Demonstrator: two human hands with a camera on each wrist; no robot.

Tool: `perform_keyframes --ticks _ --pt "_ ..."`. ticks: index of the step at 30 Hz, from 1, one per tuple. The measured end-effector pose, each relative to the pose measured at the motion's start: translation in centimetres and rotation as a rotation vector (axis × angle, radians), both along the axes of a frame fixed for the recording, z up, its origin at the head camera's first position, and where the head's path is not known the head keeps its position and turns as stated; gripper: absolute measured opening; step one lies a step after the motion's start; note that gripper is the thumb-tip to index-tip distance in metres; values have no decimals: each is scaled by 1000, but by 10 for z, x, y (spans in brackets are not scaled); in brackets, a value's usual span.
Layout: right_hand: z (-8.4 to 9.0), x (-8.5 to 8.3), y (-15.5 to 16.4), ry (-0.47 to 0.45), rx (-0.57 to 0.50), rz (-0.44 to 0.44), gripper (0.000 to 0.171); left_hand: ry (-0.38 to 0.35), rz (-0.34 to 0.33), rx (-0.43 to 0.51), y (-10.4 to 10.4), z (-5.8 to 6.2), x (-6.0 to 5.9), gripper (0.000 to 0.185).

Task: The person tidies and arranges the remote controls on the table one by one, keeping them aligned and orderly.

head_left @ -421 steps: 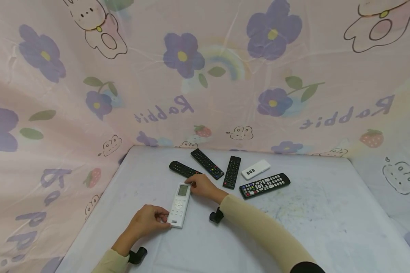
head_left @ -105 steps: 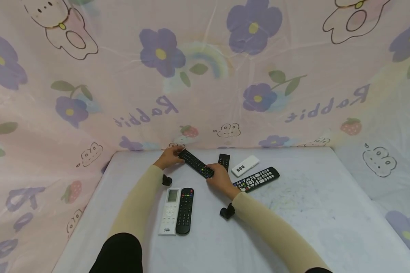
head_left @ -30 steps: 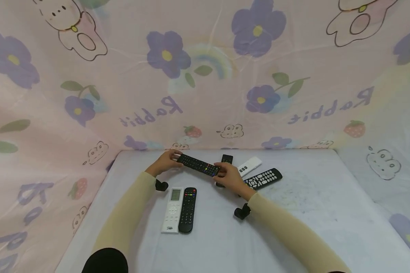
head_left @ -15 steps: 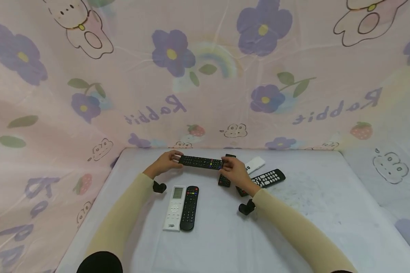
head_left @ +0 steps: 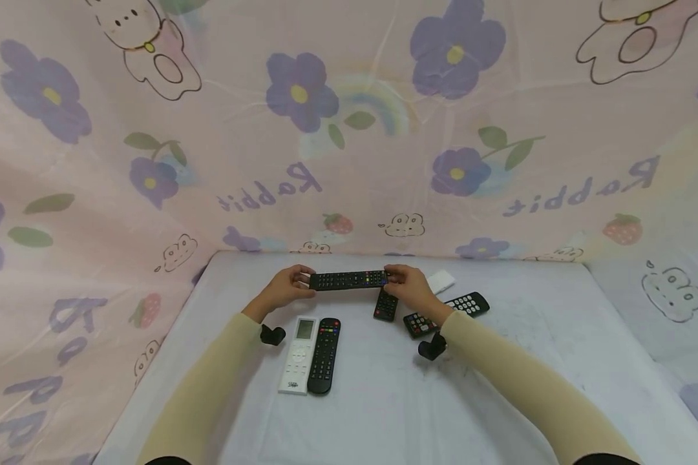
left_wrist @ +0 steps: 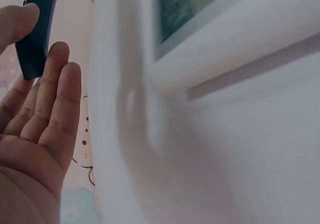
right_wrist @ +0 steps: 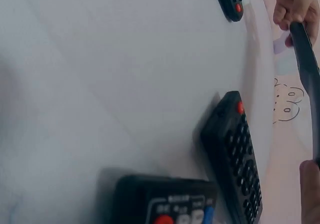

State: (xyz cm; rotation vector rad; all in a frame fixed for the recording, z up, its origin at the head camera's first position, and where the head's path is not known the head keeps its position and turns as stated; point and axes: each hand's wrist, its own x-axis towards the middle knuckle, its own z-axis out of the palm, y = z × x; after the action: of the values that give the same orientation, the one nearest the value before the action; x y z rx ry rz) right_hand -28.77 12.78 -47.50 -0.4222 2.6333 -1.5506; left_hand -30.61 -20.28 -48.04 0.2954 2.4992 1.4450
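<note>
White desk (head_left: 360, 420), a long black remote (head_left: 349, 280) held up between left hand (head_left: 285, 289) and right hand (head_left: 410, 289).
Nearest, a white remote (head_left: 298, 356) with a grey screen lies just beside a rounded black remote (head_left: 324, 358). Beyond them, the long black remote spans sideways off the desk: the left hand pinches one end between thumb and fingers, the right hand the end with coloured buttons. Past the right hand, and partly covered by it, lies a white-buttoned remote (head_left: 468, 303); a short black remote (head_left: 386, 306) lies near the right fingertips, its far part hidden. Farther still, a slim white remote (head_left: 441, 282) shows in part, then a floral cloth (head_left: 378, 181).
</note>
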Motion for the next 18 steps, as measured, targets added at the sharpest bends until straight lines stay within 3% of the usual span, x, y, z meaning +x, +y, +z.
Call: perform_keyframes --ticks 6,18 --pt "0 -1 3 -40 33 14 48 51 -21 -49 2 -2 25 51" --pt "10 1 3 6 80 130 41 123 -23 -147 18 7 72 52"
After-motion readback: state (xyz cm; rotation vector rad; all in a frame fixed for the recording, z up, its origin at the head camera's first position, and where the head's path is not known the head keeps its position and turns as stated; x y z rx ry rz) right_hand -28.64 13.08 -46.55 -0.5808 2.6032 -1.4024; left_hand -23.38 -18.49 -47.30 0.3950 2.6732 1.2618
